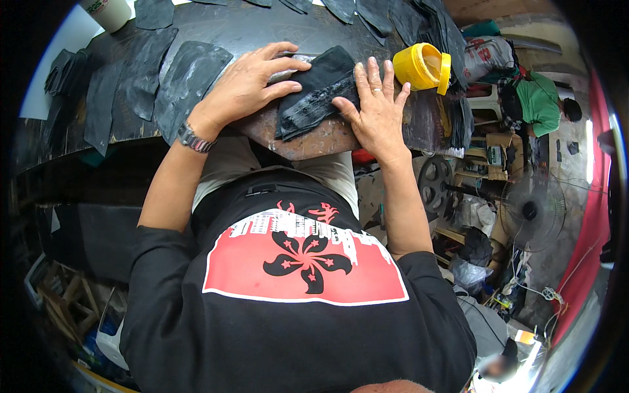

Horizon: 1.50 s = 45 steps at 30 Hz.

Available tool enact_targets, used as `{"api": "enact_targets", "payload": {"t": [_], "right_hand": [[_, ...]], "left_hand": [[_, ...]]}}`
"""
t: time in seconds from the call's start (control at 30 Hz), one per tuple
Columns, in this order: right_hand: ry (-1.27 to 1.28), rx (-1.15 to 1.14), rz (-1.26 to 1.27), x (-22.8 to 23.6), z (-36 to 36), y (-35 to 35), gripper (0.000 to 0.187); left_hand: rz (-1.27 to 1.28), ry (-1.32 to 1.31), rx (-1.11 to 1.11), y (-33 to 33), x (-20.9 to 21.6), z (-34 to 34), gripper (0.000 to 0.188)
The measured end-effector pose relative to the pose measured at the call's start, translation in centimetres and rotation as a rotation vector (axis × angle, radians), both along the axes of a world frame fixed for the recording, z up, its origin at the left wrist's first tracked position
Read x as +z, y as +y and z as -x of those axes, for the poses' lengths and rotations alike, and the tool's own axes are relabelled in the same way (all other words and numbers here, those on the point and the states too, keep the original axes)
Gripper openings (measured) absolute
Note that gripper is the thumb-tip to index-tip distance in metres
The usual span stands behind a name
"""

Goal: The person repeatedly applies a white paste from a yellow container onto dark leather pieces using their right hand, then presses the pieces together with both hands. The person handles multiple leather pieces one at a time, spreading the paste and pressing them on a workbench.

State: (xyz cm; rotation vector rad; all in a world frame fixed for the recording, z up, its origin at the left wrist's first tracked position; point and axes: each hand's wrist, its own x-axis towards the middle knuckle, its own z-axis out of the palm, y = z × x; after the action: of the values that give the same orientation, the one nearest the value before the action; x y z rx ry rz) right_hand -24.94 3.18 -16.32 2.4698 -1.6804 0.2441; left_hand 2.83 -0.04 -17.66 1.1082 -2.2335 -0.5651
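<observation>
A folded piece of black leather-like material lies on the near edge of the dark worktable. Whitish smears run along a strip across its lower part. My left hand rests at the piece's left side, fingers parted and bent, the tips at its edge. On the right side my right hand, with a ring on one finger, lies flat with fingers spread, its thumb touching the piece. Just beyond the right fingertips, a yellow tub of pale paste lies tipped, its lid hanging at the rim.
Several flat black pieces are spread over the table's left side, and more are piled at the far right. A white container stands far left. To the right are a fan, cluttered boxes and a person in green.
</observation>
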Motion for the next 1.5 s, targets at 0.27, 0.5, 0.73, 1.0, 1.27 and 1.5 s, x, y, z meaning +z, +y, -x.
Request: {"api": "enact_targets", "payload": {"t": [0.27,0.5,0.73,1.0,1.27,1.5], "right_hand": [[0.024,0.037,-0.088,0.8,0.0,-0.9,0.088],[0.047,0.176,-0.082,1.0,-2.6,1.3,0.087],[-0.381,0.355,-0.429,4.2,-0.4,2.1,0.047],[-0.302,-0.471,0.028,6.5,6.6,-3.8,0.058],[-0.372,-0.553,-0.356,7.4,7.7,-6.9,0.050],[-0.549,-0.485,-0.085,8.1,5.9,-3.3,0.041]], "left_hand": [[0.071,0.068,-0.051,-0.3,-0.3,-0.3,0.035],[0.049,0.065,-0.076,-0.4,-0.5,-0.7,0.036],[0.031,0.002,-0.048,0.0,0.0,-0.7,0.042],[-0.034,0.199,0.045,0.7,0.6,-0.4,0.036],[-0.023,0.193,0.032,0.7,0.5,-0.7,0.025],[0.010,0.152,0.021,0.7,0.6,-0.8,0.028]]}}
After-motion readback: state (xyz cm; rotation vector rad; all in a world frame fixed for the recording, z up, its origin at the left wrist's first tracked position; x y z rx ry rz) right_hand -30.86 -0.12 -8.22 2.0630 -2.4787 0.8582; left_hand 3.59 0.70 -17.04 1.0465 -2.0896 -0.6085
